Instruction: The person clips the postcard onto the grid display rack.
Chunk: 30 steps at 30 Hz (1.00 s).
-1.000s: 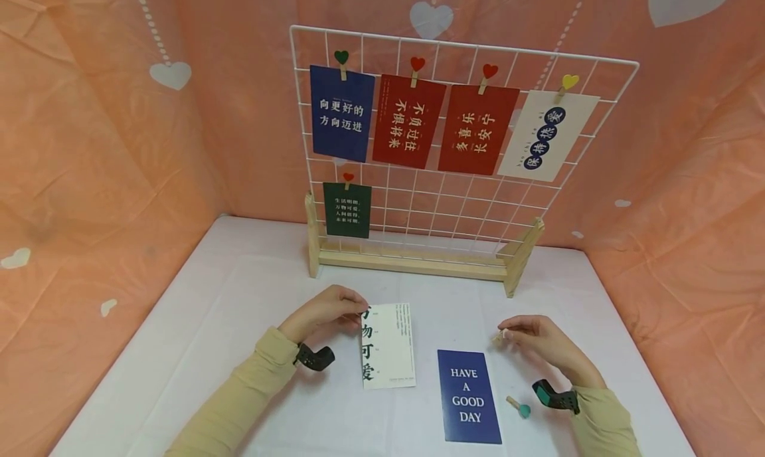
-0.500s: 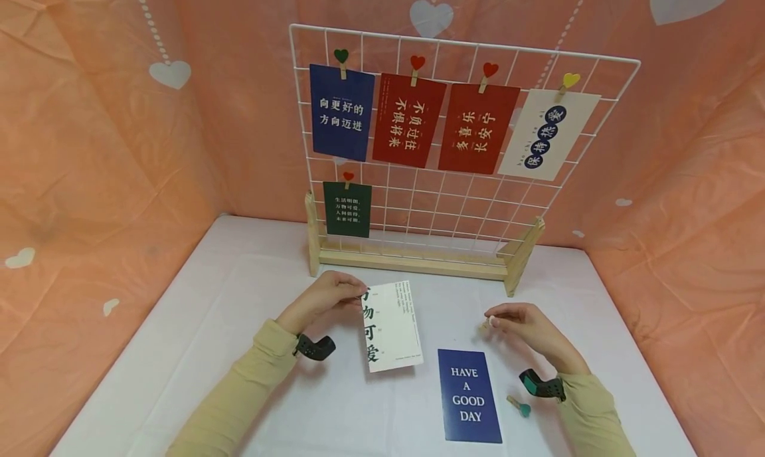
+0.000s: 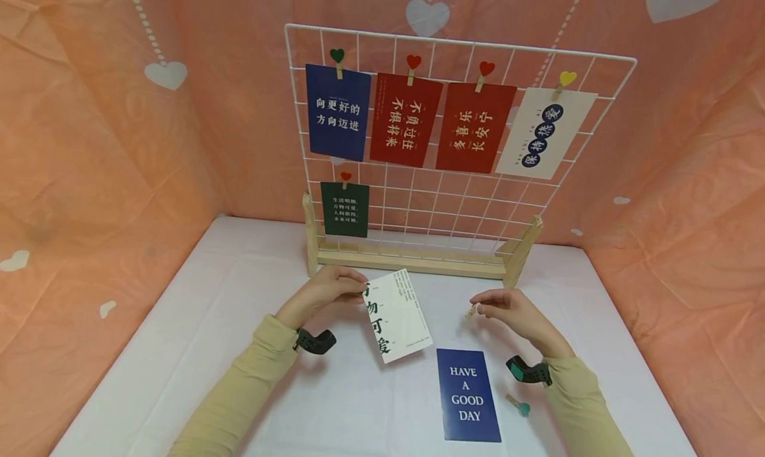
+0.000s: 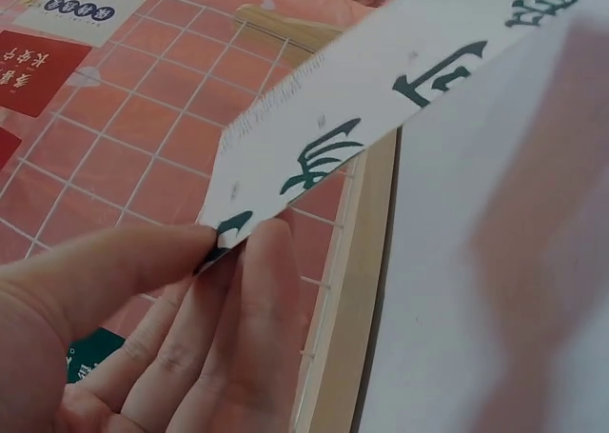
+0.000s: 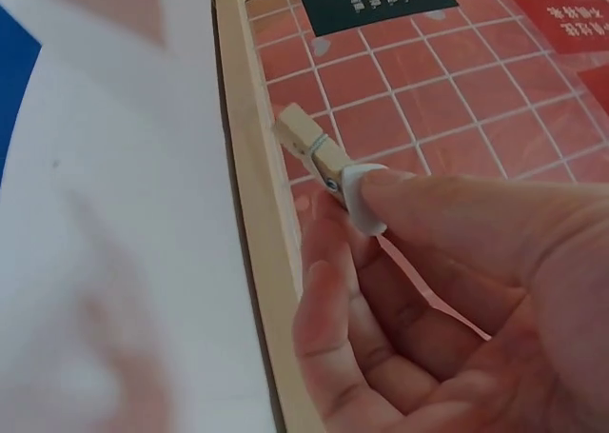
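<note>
A white card [image 3: 402, 317] with large dark characters is pinched at its top left corner by my left hand [image 3: 325, 294]. The card tilts above the table, and in the left wrist view its corner [image 4: 228, 233] sits between thumb and fingers. My right hand [image 3: 516, 316] pinches a small wooden clothespin [image 5: 314, 143] with a white head under the thumb; its wooden tip points away from the fingers. A blue "HAVE A GOOD DAY" card [image 3: 468, 396] lies on the table below the right hand, and a clothespin with a teal heart [image 3: 523, 408] lies beside it.
Behind the hands stands a white wire grid [image 3: 442, 204] on a wooden base [image 3: 412, 263]. Heart clothespins hold several cards on it: a blue card [image 3: 338, 141], two red ones, a white card [image 3: 546, 135] and a green card [image 3: 345, 226]. Orange cloth [image 3: 107, 178] surrounds the table.
My left hand has raised the white card off the table toward the grid and tilted it. My right hand has moved left and toward the grid with the clothespin.
</note>
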{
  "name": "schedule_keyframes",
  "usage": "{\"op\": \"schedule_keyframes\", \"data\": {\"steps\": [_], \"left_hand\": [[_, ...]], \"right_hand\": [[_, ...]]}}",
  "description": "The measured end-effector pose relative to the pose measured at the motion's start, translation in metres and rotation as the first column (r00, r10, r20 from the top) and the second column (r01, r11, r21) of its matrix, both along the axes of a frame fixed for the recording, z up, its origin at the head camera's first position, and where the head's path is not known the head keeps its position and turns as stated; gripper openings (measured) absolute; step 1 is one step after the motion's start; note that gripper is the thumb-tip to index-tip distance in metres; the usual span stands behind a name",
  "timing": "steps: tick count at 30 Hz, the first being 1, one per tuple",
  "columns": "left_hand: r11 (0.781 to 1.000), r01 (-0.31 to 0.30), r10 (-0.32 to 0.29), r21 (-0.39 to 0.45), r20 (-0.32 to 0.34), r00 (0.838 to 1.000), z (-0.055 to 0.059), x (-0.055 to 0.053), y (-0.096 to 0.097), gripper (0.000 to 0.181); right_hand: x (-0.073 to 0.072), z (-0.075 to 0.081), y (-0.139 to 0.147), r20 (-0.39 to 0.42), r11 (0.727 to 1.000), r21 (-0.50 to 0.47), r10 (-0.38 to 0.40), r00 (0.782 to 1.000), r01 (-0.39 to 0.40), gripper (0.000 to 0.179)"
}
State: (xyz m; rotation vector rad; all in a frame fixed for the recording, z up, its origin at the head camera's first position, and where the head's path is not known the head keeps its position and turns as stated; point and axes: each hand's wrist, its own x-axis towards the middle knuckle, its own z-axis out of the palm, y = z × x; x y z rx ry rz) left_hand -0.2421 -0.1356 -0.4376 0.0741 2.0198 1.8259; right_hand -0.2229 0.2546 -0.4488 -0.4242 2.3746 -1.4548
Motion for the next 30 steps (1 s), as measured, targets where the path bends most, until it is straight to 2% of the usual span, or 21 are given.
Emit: {"op": "schedule_keyframes", "data": {"steps": [7,13,20,28,30], "left_hand": [[0.999,-0.002,0.001,-0.032,-0.037,0.999,0.003,-0.004,0.003,0.023],[0.999,-0.029,0.028,-0.013,-0.079,0.996,0.005,-0.009,0.004,0.023],[0.996,-0.083,0.082,-0.015,-0.058,0.995,0.011,-0.015,0.004,0.027],[0.995,-0.094,0.095,0.017,-0.063,0.993,0.021,-0.017,0.008,0.026],[0.994,-0.104,0.105,0.025,-0.080,0.991,0.023,-0.018,0.009,0.026]], "right_hand": [[-0.006,0.011,-0.012,-0.008,1.000,-0.029,0.005,1.000,-0.005,0.036],[-0.012,0.016,-0.023,-0.004,0.999,-0.052,-0.015,1.000,0.015,0.035],[-0.018,0.018,-0.037,-0.003,0.996,-0.086,-0.021,1.000,0.021,0.030],[-0.022,0.019,-0.052,-0.002,0.995,-0.095,-0.015,1.000,0.014,0.032],[-0.021,0.023,-0.056,-0.004,0.996,-0.094,-0.005,1.000,0.005,0.030]]}}
